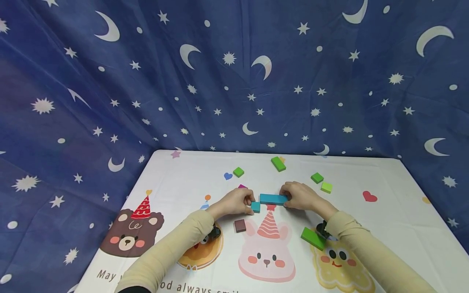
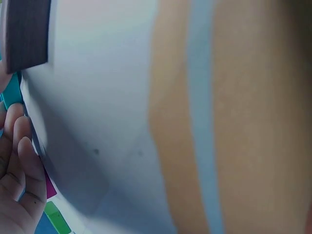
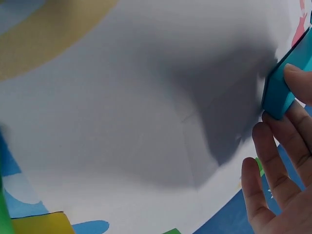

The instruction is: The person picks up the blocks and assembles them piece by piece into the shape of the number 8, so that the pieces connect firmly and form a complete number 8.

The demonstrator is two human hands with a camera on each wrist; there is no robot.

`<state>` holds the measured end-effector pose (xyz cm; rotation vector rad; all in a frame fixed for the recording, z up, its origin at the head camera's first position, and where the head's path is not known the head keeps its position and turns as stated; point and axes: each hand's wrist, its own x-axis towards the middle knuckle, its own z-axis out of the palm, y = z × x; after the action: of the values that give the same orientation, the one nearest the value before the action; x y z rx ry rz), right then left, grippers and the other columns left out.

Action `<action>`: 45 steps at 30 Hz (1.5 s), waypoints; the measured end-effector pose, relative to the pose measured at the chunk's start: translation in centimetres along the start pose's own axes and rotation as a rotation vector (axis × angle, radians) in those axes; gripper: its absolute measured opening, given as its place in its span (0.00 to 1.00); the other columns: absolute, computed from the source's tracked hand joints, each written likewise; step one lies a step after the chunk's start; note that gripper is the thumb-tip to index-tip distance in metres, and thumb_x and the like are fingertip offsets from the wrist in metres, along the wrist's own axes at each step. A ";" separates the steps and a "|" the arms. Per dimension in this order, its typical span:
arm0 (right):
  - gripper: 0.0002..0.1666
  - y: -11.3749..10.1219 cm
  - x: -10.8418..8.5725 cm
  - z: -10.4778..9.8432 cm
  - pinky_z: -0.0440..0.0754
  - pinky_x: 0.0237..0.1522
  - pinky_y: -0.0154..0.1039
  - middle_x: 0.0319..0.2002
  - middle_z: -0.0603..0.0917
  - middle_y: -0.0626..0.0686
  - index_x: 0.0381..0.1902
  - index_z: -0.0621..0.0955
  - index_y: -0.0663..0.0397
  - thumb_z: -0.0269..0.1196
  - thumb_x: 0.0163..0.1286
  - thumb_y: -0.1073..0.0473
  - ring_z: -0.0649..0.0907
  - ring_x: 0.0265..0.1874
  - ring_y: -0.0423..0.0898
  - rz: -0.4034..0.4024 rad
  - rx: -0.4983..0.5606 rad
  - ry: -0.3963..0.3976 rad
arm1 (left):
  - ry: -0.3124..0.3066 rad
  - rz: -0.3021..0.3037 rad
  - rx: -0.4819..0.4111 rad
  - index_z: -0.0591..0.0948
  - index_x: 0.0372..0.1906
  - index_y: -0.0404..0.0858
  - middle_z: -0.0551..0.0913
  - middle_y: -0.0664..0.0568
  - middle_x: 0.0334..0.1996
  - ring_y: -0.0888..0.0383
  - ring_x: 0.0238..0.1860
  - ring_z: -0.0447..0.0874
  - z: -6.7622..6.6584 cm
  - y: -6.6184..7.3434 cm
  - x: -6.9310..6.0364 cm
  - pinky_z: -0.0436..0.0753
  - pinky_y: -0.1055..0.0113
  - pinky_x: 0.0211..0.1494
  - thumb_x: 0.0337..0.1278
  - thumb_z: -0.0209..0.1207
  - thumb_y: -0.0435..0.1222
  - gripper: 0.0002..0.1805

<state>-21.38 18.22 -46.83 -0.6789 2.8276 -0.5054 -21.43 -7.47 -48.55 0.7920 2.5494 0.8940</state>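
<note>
In the head view, my left hand (image 1: pixel 236 202) pinches a small teal block (image 1: pixel 255 207) between thumb and fingers. To its right, a long blue block (image 1: pixel 271 199) lies on the table, its right end pinched by my right hand (image 1: pixel 300 196). A narrow gap parts the two blocks. The left wrist view has the teal block (image 2: pixel 13 93) at the left edge, partly hidden by the fingers. In the right wrist view, thumb and fingers hold the end of the blue block (image 3: pixel 279 95). A dark brown block (image 1: pixel 239 226) lies just below the left hand.
Green blocks (image 1: pixel 238 172) lie scattered behind the hands, with a light green block (image 1: pixel 326 187) at the right. Another green block (image 1: pixel 313 238) is beside the right wrist. A magenta block (image 1: pixel 242 186) is mostly hidden behind the left hand. A starry curtain (image 1: pixel 234 81) hangs behind the table.
</note>
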 end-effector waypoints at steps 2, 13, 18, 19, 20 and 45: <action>0.16 0.0 0.0 0.1 0.73 0.37 0.38 0.32 0.80 0.47 0.39 0.83 0.53 0.73 0.51 0.60 0.73 0.31 0.42 -0.005 0.000 0.000 | 0.002 0.004 0.001 0.81 0.34 0.39 0.77 0.56 0.26 0.66 0.29 0.72 0.1 -0.1 0.0 0.73 0.74 0.38 0.40 0.74 0.34 0.15; 0.14 -0.5 0.0 0.2 0.73 0.36 0.38 0.30 0.78 0.47 0.36 0.82 0.52 0.72 0.51 0.62 0.72 0.30 0.42 -0.055 -0.033 0.020 | 0.009 -0.012 0.042 0.80 0.32 0.40 0.78 0.57 0.25 0.66 0.28 0.72 0.0 0.3 -0.1 0.72 0.74 0.38 0.39 0.75 0.35 0.15; 0.12 -0.8 0.2 0.1 0.72 0.35 0.38 0.28 0.78 0.46 0.33 0.81 0.51 0.72 0.50 0.63 0.71 0.28 0.42 -0.066 -0.077 0.026 | 0.016 0.001 0.053 0.80 0.31 0.39 0.79 0.54 0.25 0.65 0.28 0.72 -0.1 0.5 -0.1 0.72 0.73 0.37 0.39 0.74 0.34 0.14; 0.12 -0.8 0.2 0.1 0.72 0.35 0.39 0.28 0.77 0.46 0.32 0.81 0.51 0.72 0.49 0.64 0.71 0.28 0.42 -0.067 -0.084 0.028 | 0.018 0.005 0.055 0.80 0.31 0.39 0.79 0.54 0.26 0.65 0.28 0.72 -0.1 0.5 -0.1 0.72 0.72 0.37 0.39 0.74 0.34 0.14; 0.12 -0.9 0.2 0.0 0.72 0.34 0.39 0.28 0.77 0.46 0.32 0.80 0.52 0.72 0.49 0.64 0.71 0.28 0.43 -0.066 -0.088 0.028 | 0.020 0.006 0.055 0.80 0.31 0.39 0.79 0.54 0.26 0.65 0.28 0.72 -0.1 0.6 -0.1 0.72 0.72 0.37 0.39 0.74 0.34 0.14; 0.15 -0.9 -0.3 0.4 0.77 0.40 0.41 0.33 0.80 0.48 0.40 0.82 0.55 0.72 0.52 0.61 0.74 0.31 0.42 -0.013 -0.049 0.015 | 0.043 -0.003 0.034 0.80 0.30 0.39 0.80 0.53 0.26 0.67 0.28 0.71 0.4 0.5 -0.3 0.71 0.74 0.36 0.38 0.74 0.33 0.14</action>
<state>-20.65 17.47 -46.80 -0.7058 2.8601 -0.4458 -20.82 -7.18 -48.47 0.7861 2.6086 0.8785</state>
